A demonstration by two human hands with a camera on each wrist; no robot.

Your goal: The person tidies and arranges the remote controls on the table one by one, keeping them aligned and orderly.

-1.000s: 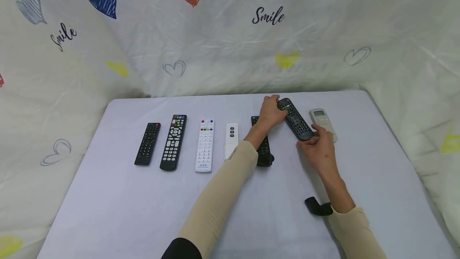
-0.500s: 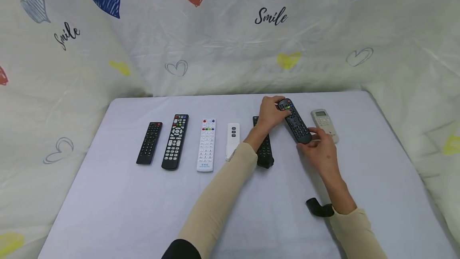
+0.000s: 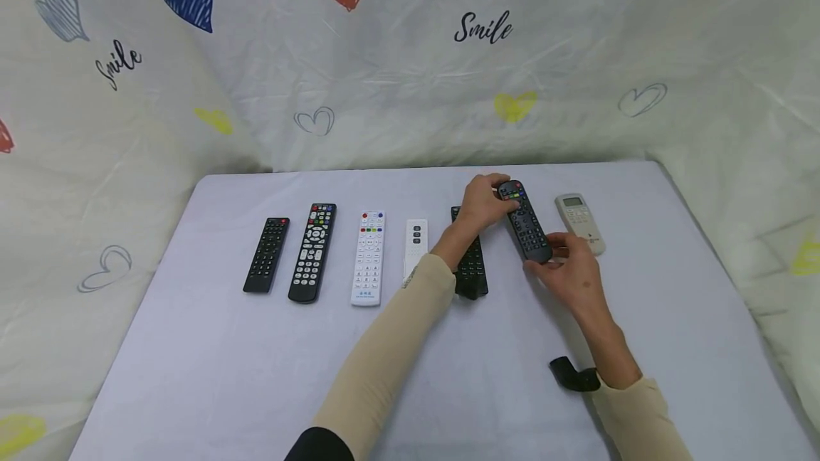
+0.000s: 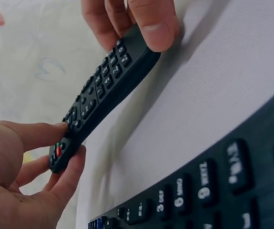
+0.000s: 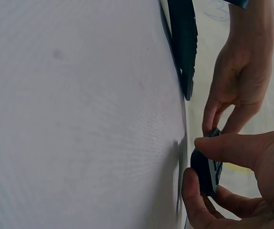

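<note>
A black remote control (image 3: 532,230) with a few coloured buttons is held between both hands, its button face up. At its far end, the left hand (image 3: 482,203) pinches it, thumb on the buttons and fingers beneath, as the left wrist view shows. The right hand (image 3: 573,279) grips the near end by its edges between thumb and fingers. In the right wrist view the remote's blunt end (image 5: 203,171) faces the camera. Another black remote (image 3: 472,262) lies under the left wrist, partly hidden by it. A grey remote with a small screen (image 3: 579,223) lies right of the hands.
On the white-covered table (image 3: 256,375), to the left, lie a short black remote (image 3: 266,255), a longer black remote (image 3: 312,253), a white remote (image 3: 368,258) and a small white remote (image 3: 415,244), part-hidden by the sleeve. A curtain printed with hearts (image 3: 397,77) hangs behind the table.
The held remote has swung a little, its near end shifting left and toward the person. Both hands have moved slightly with it, keeping their hold; the other remotes lie as before.
</note>
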